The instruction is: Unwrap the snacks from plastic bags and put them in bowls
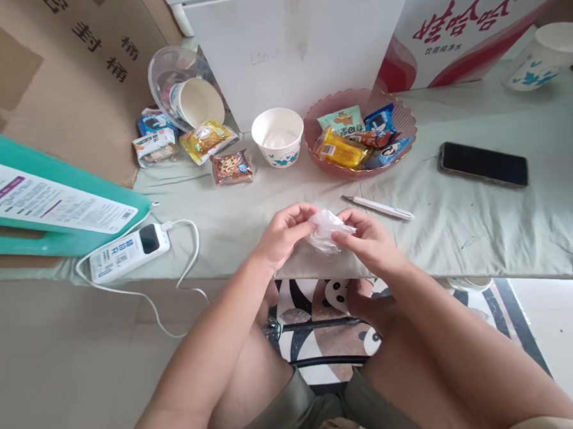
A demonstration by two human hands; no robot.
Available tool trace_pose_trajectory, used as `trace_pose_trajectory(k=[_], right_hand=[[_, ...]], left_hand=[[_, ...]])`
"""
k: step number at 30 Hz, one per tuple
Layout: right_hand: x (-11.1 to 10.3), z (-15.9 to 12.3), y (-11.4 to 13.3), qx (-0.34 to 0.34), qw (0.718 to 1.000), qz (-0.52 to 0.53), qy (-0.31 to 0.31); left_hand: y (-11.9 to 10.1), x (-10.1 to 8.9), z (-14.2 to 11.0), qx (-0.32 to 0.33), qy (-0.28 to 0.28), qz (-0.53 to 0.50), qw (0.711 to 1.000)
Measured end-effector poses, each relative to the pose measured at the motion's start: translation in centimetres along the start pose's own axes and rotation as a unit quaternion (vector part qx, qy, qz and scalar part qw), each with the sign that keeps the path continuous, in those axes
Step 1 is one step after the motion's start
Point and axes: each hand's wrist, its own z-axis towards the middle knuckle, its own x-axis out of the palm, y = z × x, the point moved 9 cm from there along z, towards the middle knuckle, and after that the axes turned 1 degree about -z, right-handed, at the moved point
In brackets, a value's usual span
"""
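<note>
Between my two hands is a crumpled clear plastic bag [328,233], held just above the front edge of the cloth-covered table [463,236]. My left hand [285,232] pinches its left side between thumb and fingers. On the other side, my right hand [369,241] grips the bag the same way. A white pen [380,208] lies right behind my right hand. Farther back stands a paper cup [278,137] with blue leaf prints. Beside it a pink ribbed bowl [358,170] holds several wrapped snacks, among them a yellow packet [340,150].
A brown snack packet [232,168] and a yellow one [208,141] lie left of the cup, near a tipped paper cup [201,104] in a clear bowl. A phone [484,164] rests at right. A power bank [129,254] with a white cable sits at left, below a green container [42,195].
</note>
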Motion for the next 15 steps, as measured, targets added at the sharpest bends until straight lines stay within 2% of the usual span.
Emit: trace_pose_trajectory(k=[5,8,11,13,15], right_hand=[[-0.7,-0.5,1.4,-0.055,0.992,-0.09,-0.063],[0.0,0.4,4.6,-0.121,0.967,-0.206,-0.093],[1.9,3.3,10.1,-0.219,0.907,-0.335,-0.127],[4.2,7.0,13.3,-0.258,0.859,-0.427,-0.112],[6.6,12.1,14.6,-0.244,0.811,-0.527,-0.069]], left_hand=[[-2.4,-4.1,1.6,0.073,-0.138,-0.066,0.986],[-3.7,-6.3,1.9,0.101,-0.189,-0.116,0.97],[-4.2,-7.6,1.7,0.098,-0.213,-0.16,0.959],[-4.3,-8.1,1.5,0.094,-0.22,-0.18,0.954],[-4.4,-8.4,1.3,0.092,-0.223,-0.193,0.951]])
